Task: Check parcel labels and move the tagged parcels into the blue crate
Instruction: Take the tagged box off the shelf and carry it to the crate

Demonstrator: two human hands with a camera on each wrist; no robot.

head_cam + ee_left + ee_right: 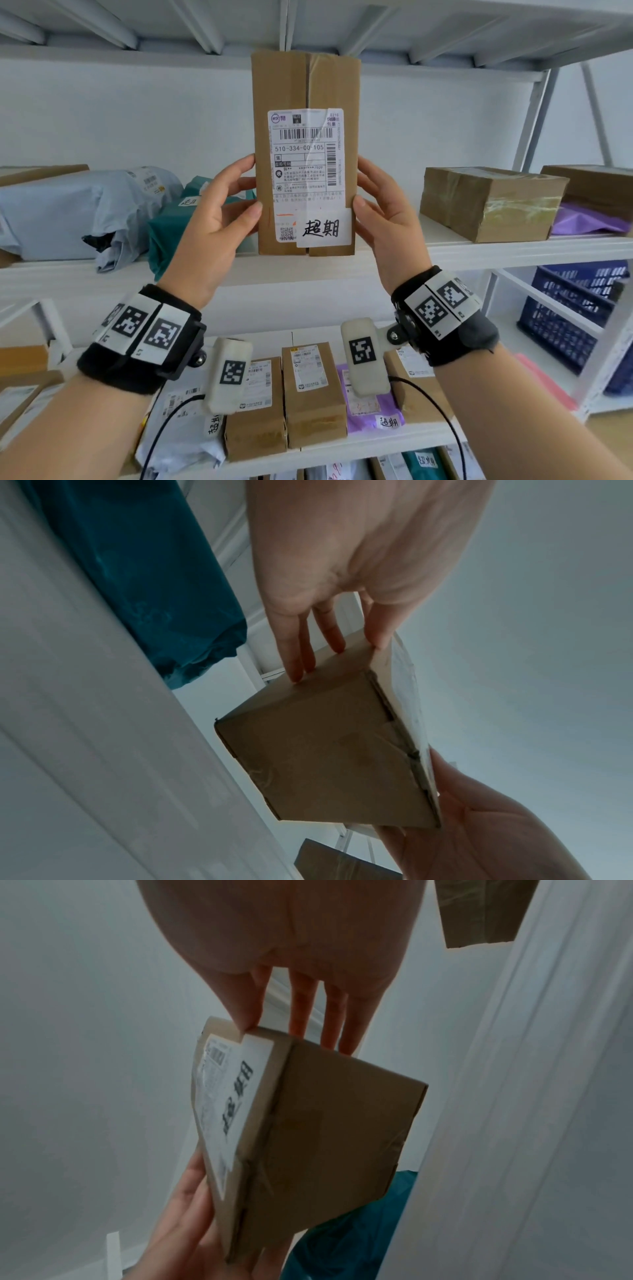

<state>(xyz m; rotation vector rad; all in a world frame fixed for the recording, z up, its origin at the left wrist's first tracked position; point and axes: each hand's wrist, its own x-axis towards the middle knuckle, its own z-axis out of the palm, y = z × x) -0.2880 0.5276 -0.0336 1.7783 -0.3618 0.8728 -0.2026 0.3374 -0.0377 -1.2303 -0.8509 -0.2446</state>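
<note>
A tall brown cardboard parcel [305, 102] is held upright in front of the middle shelf, its shipping label facing me. A white handwritten tag [323, 228] is stuck at its lower right corner. My left hand [222, 209] grips the parcel's left edge, thumb on the front and fingers behind. My right hand [383, 212] grips the right edge the same way, thumb by the tag. The left wrist view shows the parcel's underside [318, 758], and the right wrist view shows the tag [240, 1093] edge-on. The blue crate [575, 308] sits low on the right.
Grey and teal mailer bags [102, 212] lie on the middle shelf at the left, and a taped brown box [486, 202] and a purple bag [582, 219] at the right. Several parcels [308, 394] stand on the lower shelf, some tagged. A white shelf beam [308, 48] runs overhead.
</note>
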